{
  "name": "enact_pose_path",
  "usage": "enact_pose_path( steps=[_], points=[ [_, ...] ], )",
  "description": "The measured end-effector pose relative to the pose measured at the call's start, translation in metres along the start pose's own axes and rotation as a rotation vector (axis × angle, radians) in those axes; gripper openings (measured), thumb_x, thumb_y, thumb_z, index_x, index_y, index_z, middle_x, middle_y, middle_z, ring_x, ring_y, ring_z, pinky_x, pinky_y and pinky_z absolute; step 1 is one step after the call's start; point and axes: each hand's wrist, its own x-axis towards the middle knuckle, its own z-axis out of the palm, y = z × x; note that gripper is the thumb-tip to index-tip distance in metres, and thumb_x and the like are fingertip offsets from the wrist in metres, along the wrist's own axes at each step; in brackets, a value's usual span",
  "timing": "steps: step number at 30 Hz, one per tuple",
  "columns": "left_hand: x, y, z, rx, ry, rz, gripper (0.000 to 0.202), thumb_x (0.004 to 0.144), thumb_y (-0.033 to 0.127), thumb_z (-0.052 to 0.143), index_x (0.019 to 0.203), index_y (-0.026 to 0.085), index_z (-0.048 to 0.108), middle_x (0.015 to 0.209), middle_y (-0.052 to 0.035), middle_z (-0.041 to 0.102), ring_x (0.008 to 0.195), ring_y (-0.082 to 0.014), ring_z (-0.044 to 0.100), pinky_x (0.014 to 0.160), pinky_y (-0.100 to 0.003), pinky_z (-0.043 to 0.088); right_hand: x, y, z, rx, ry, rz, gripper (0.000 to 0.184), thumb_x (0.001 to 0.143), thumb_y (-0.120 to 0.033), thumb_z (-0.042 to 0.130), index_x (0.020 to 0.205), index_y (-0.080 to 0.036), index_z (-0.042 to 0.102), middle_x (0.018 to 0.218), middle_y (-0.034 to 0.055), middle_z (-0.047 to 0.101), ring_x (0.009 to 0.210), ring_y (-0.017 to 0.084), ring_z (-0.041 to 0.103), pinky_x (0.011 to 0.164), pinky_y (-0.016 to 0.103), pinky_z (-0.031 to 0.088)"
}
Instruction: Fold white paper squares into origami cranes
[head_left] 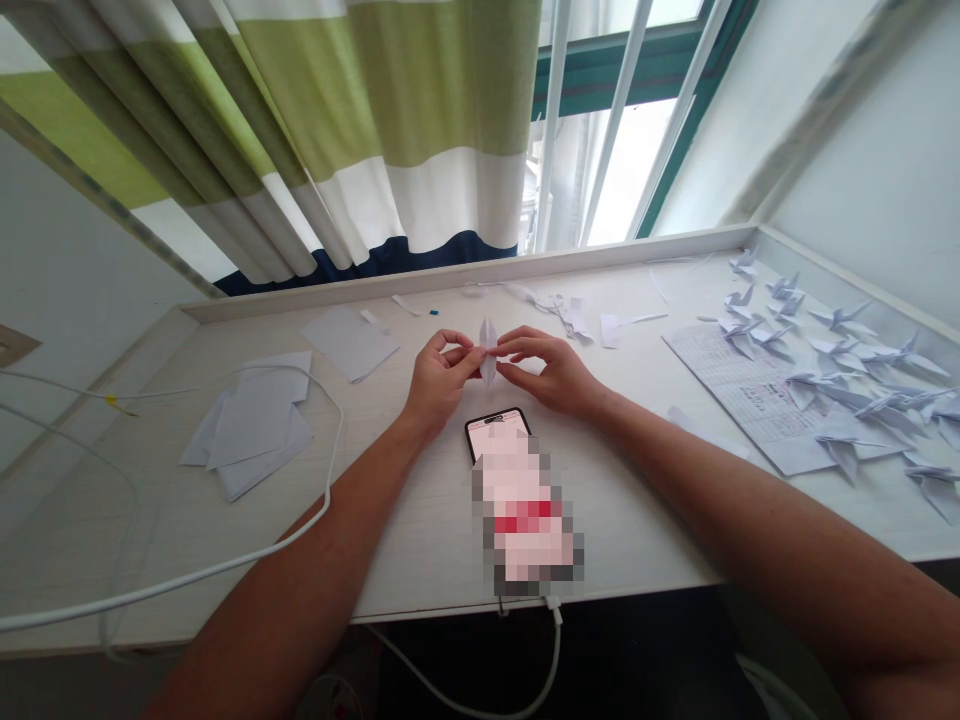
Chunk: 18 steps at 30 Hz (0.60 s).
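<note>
A small piece of folded white paper (488, 335), narrow and pointed at both ends, stands upright between my hands above the desk. My left hand (442, 378) pinches its left side between thumb and fingers. From the other side, my right hand (551, 372) has its fingertips at the paper's right edge, with the thumb lower and a little apart from the index finger. Just below the hands lies a phone (517, 500) with a lit, partly blurred screen. Many folded paper cranes (840, 355) are gathered at the right of the desk.
Loose white sheets (259, 415) and another stack (351, 343) lie at the left. Paper scraps (574, 318) sit near the back ledge. A printed sheet (720, 375) rests partly under the cranes. A white cable (330, 480) loops across my left forearm; another plugs into the phone.
</note>
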Motion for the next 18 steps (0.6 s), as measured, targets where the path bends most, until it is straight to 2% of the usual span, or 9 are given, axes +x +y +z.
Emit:
enact_pose_path(
  steps=[3, 7, 13, 18],
  points=[
    [-0.0006, 0.0008, -0.0008, 0.022, -0.047, -0.007, 0.039, 0.068, 0.039, 0.090, 0.095, 0.019, 0.070, 0.074, -0.0011, 0.077, 0.065, -0.0145, 0.069, 0.073, -0.031, 0.057, -0.0006, 0.0012, -0.0018, -0.003, -0.002, 0.002, 0.019, 0.090, -0.027, 0.070, 0.106, -0.025, 0.080, 0.109, 0.0078, 0.072, 0.101, 0.023, 0.069, 0.087, 0.042, 0.061],
    [-0.0001, 0.0000, -0.0024, 0.027, -0.062, -0.011, 0.028, 0.071, 0.034, 0.085, 0.092, 0.017, 0.079, 0.079, -0.0025, 0.078, 0.070, -0.0144, 0.069, 0.075, -0.030, 0.058, -0.0016, 0.0025, -0.0034, 0.007, -0.005, 0.006, 0.018, 0.090, -0.028, 0.069, 0.104, -0.025, 0.080, 0.109, 0.0072, 0.073, 0.102, 0.022, 0.070, 0.089, 0.043, 0.061],
    [0.0005, -0.0015, -0.0035, -0.011, -0.091, -0.016, 0.025, 0.070, 0.025, 0.080, 0.094, 0.019, 0.081, 0.085, -0.0030, 0.079, 0.081, -0.0178, 0.071, 0.078, -0.032, 0.059, -0.0012, 0.0020, -0.0026, 0.063, 0.033, 0.080, 0.018, 0.092, -0.036, 0.071, 0.103, -0.024, 0.078, 0.106, 0.0066, 0.075, 0.098, 0.022, 0.071, 0.088, 0.041, 0.062],
    [-0.0006, -0.0029, -0.0029, -0.013, -0.157, -0.009, 0.030, 0.071, 0.028, 0.085, 0.099, 0.019, 0.080, 0.091, -0.0043, 0.079, 0.086, -0.0185, 0.071, 0.079, -0.033, 0.060, 0.0007, 0.0041, -0.0008, 0.054, 0.082, 0.148, 0.019, 0.094, -0.039, 0.068, 0.094, -0.021, 0.074, 0.094, 0.0050, 0.077, 0.090, 0.021, 0.071, 0.082, 0.038, 0.059]
  ],
)
